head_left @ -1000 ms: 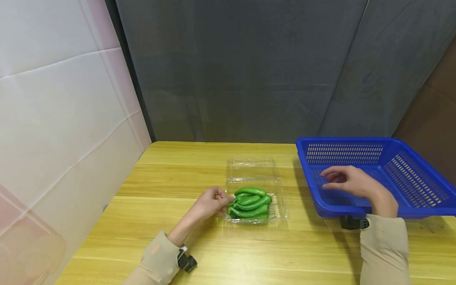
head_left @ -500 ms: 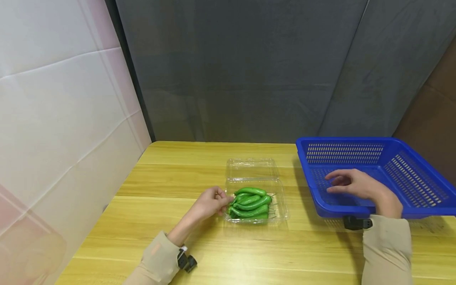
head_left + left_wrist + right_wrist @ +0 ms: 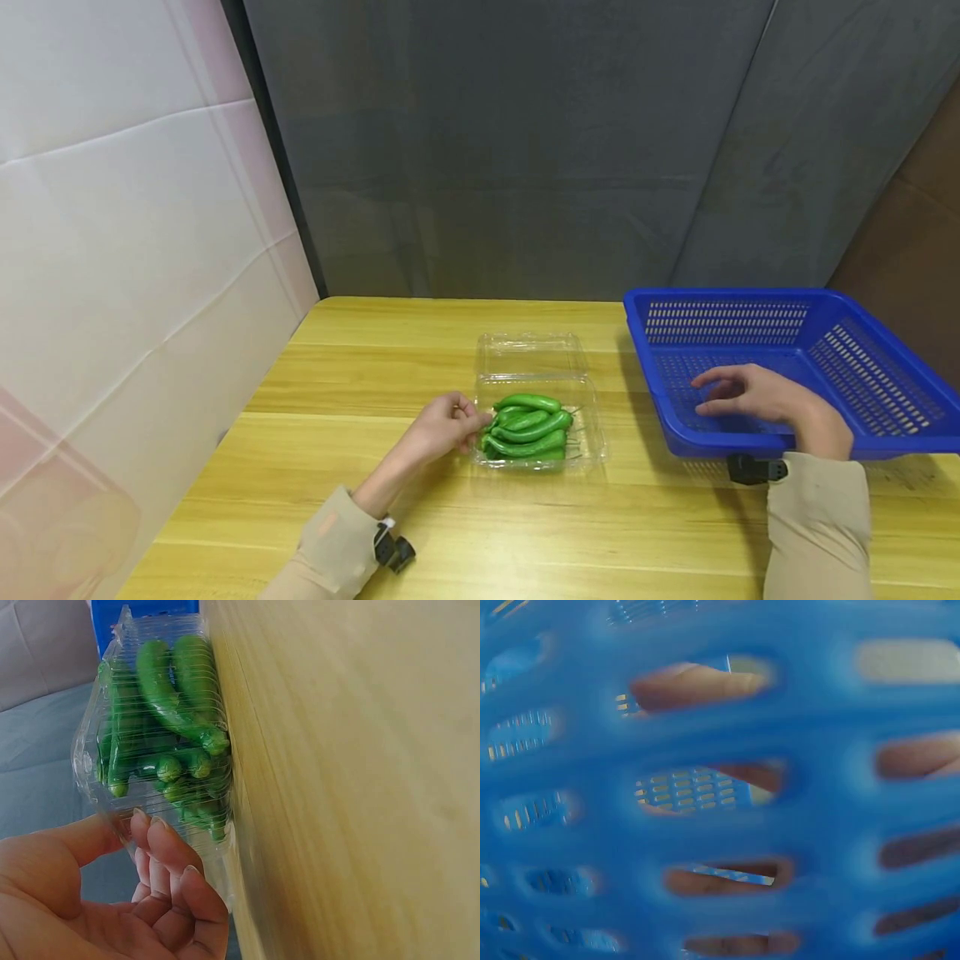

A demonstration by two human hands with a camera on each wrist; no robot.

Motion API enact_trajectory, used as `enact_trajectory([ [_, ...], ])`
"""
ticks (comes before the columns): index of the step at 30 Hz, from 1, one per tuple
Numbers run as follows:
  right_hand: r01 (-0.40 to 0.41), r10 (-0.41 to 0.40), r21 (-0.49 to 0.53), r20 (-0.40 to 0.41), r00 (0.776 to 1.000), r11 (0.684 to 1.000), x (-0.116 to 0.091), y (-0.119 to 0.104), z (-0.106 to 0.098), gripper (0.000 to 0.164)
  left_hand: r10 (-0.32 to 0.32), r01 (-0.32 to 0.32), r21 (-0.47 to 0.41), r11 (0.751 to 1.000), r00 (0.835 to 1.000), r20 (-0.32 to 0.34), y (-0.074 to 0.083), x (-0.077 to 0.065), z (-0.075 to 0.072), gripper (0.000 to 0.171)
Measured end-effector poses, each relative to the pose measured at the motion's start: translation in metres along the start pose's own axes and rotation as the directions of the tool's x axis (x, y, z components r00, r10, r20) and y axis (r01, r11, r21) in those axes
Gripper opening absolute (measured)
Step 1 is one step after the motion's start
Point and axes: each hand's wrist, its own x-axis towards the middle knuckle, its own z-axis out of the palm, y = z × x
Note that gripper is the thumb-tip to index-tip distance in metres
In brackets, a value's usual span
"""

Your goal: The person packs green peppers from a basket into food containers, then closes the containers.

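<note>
An opened clear plastic clamshell box lies on the table, its lid folded back toward the far side. Several green peppers are heaped in its base. My left hand pinches the box's left edge between thumb and fingertips; the left wrist view shows the thumb and fingers meeting at the clear rim. My right hand is inside the blue plastic basket, fingers loosely bent and holding nothing. In the right wrist view the slotted basket wall covers much of that hand.
The basket stands on the right of the wooden table, close to a brown panel. A grey curtain hangs behind the table's far edge. White and pink fabric borders the left side.
My right hand has shifted slightly right and lower within the basket. The left hand, the box and the peppers have stayed in place.
</note>
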Motion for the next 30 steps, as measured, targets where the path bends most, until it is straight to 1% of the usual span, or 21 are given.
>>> enact_trajectory([
  [4, -0.008, 0.008, -0.007, 0.007, 1.0, 1.0, -0.0016, 0.0024, -0.0001, 0.05, 0.001, -0.001, 0.0, 1.0, 1.0, 0.001, 0.0003, 0.0, -0.0001, 0.021],
  [9, -0.039, 0.039, -0.012, 0.022, 0.999, 0.999, -0.0044, 0.0049, -0.0007, 0.051, 0.001, -0.001, 0.003, 1.0, 1.0, 0.001, 0.0002, -0.0001, -0.0004, 0.021],
  [18, -0.14, 0.143, -0.05, 0.08, 0.986, 0.989, -0.0058, 0.005, -0.0033, 0.051, 0.001, -0.001, -0.004, 1.0, 1.0, 0.005, 0.0004, -0.0004, -0.0006, 0.02],
  [25, -0.164, 0.168, -0.055, 0.095, 0.981, 0.985, -0.0052, 0.0056, -0.0045, 0.044, 0.001, -0.001, 0.001, 1.0, 1.0, 0.003, 0.0004, -0.0001, -0.0006, 0.02],
  [30, -0.213, 0.217, -0.047, 0.12, 0.969, 0.976, -0.0046, 0.0041, -0.0045, 0.034, 0.0, 0.0, -0.002, 1.0, 1.0, 0.002, 0.0, -0.0002, -0.0006, 0.02],
])
